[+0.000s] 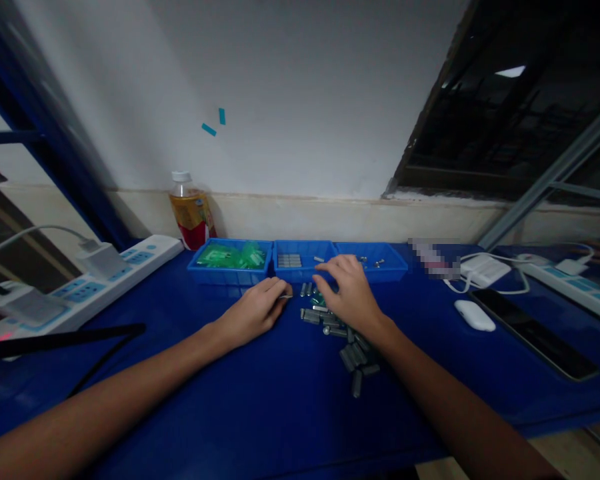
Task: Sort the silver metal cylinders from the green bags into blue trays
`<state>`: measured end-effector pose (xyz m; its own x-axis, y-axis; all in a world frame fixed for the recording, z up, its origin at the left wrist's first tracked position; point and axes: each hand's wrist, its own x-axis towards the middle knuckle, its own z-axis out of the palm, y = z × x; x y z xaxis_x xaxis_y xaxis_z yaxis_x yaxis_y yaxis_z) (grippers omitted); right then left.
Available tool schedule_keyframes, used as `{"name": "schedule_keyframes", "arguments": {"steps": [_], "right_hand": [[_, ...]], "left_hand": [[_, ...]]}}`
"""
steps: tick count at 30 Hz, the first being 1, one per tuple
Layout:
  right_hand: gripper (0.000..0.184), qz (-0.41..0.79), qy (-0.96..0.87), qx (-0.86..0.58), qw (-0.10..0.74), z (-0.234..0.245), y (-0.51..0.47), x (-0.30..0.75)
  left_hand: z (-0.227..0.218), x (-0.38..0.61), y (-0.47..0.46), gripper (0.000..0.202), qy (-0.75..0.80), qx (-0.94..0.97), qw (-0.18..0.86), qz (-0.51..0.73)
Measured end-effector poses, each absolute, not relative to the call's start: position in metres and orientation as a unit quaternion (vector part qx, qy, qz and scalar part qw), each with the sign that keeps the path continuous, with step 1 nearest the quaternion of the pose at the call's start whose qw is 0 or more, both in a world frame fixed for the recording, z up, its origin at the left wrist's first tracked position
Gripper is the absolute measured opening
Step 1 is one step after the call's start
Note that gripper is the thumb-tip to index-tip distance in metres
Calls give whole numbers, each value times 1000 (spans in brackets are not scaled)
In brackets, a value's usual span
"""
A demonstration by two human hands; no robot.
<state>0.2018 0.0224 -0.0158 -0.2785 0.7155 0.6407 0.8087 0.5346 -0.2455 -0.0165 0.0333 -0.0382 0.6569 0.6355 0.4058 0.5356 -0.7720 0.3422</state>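
My left hand (256, 309) rests on the blue tabletop with its fingers pinched together. Something small and pale may be at its fingertips, too little of it showing to name. Just right of it, my right hand (351, 291) hovers over small metal cylinders (325, 316), thumb and forefinger apart and nothing visible between them. More cylinders (357, 357) lie loosely heaped beside my right wrist, some partly covered by it. A few short ones (306, 289) stand near the middle bin (303, 270), which holds a neat row of similar pieces. A bit of green material (319, 301) lies under my right fingers.
A left bin (230, 275) holds green plastic pieces; the right bin (387, 272) holds a few small metal parts. Farther left are a drink bottle (190, 210) and a power strip (153, 248). At right lie a white earphone case (474, 315), a phone (535, 333) and a charger (485, 269).
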Motion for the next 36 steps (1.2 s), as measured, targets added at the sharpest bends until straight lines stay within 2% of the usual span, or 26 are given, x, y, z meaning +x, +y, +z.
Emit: {"name": "schedule_keyframes", "arguments": {"steps": [6, 12, 20, 24, 27, 32, 36], "right_hand": [[33, 13, -878, -399, 266, -14, 1, 178], [10, 27, -881, -370, 295, -20, 2, 174], [10, -11, -880, -398, 260, -13, -4, 171], [17, -22, -863, -416, 287, -15, 0, 174], [21, -20, -860, -417, 294, -17, 3, 175], [21, -16, -851, -419, 316, -15, -2, 175], [15, -40, -865, -399, 301, -9, -3, 176]], "left_hand": [[-38, -21, 32, 8, 322, 869, 165, 336], [-38, -24, 30, 6, 318, 858, 187, 358], [-36, -24, 28, 7, 302, 862, 198, 357], [-31, -21, 26, 16, 303, 872, 174, 344], [-29, -21, 25, 14, 299, 882, 136, 338], [-29, -22, 26, 17, 309, 881, 117, 339], [-30, -22, 28, 22, 301, 891, 129, 314]]}}
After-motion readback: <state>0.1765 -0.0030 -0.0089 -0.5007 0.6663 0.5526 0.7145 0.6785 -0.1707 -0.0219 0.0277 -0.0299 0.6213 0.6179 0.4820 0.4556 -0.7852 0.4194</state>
